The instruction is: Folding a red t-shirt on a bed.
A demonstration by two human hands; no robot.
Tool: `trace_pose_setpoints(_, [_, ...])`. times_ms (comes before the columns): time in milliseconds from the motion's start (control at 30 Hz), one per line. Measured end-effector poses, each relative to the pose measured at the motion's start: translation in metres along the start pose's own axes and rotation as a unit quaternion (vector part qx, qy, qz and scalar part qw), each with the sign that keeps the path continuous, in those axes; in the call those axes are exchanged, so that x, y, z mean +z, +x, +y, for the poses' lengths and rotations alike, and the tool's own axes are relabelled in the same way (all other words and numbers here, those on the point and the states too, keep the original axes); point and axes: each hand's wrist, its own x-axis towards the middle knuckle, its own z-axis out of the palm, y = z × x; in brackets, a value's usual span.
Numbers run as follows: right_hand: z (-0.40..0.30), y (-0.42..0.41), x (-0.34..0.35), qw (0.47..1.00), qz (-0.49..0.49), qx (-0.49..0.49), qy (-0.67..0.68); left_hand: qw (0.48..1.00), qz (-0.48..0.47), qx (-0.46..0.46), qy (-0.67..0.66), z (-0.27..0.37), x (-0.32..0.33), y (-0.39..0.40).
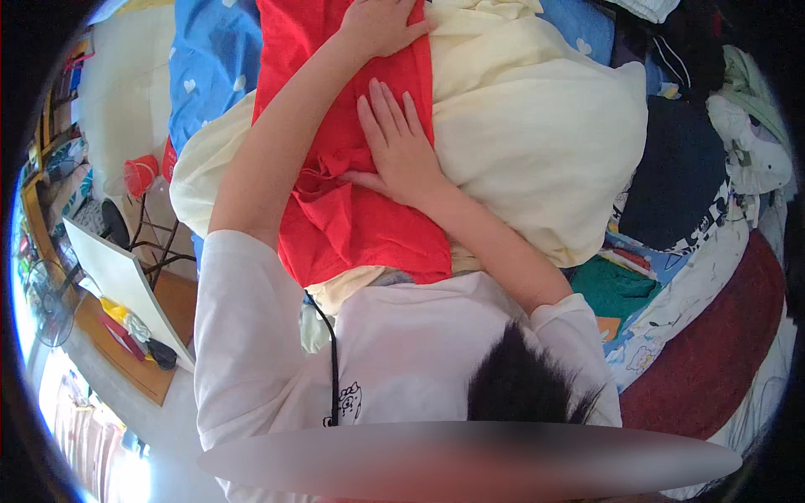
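Note:
A long piece of red fabric [352,239], perhaps a garment, lies lengthwise before me over a cream-coloured quilt or cloth [534,138]. My left hand [383,25] rests palm down on its upper part, the thumb at the fabric's right edge and the fingertips near the picture's top. Lower down, my right hand [402,151] lies flat on the red fabric with its fingers spread. Beside its thumb the fabric is bunched into a small gathered lump with creases running from it. The near end of the red fabric reaches my white shirt.
Blue bedding with white hearts [214,82] shows at the upper left. Dark folded cloth [676,170], green cloth [610,286] and a maroon cloth [704,352] lie on the right. At left are a red basket [139,176], a white board [126,276] and a fan [50,302].

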Motion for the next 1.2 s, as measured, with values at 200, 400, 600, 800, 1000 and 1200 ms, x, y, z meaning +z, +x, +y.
trace_pose_setpoints(200, [-0.005, -0.006, 0.002, 0.991, -0.116, 0.016, -0.061, 0.995, 0.085, 0.032, 0.034, -0.019, 0.005, 0.008])
trace_pose_setpoints(400, [-0.004, -0.003, 0.0, 0.994, -0.107, 0.019, -0.017, 0.985, 0.153, 0.038, 0.072, -0.026, -0.002, 0.024])
trace_pose_setpoints(600, [-0.005, -0.002, 0.0, 0.995, -0.102, 0.02, -0.003, 0.976, 0.207, 0.056, 0.046, -0.034, -0.018, 0.049])
trace_pose_setpoints(800, [-0.003, -0.001, 0.001, 0.994, -0.106, 0.028, 0.012, 0.994, 0.083, 0.052, 0.058, -0.041, -0.038, 0.078])
trace_pose_setpoints(1000, [-0.002, -0.002, 0.004, 0.994, -0.104, 0.036, 0.012, 0.999, -0.001, 0.044, 0.019, -0.042, -0.042, 0.093])
trace_pose_setpoints(1200, [-0.002, -0.001, 0.002, 0.993, -0.109, 0.038, 0.02, 0.999, -0.027, -0.012, 0.022, -0.029, -0.051, 0.088])
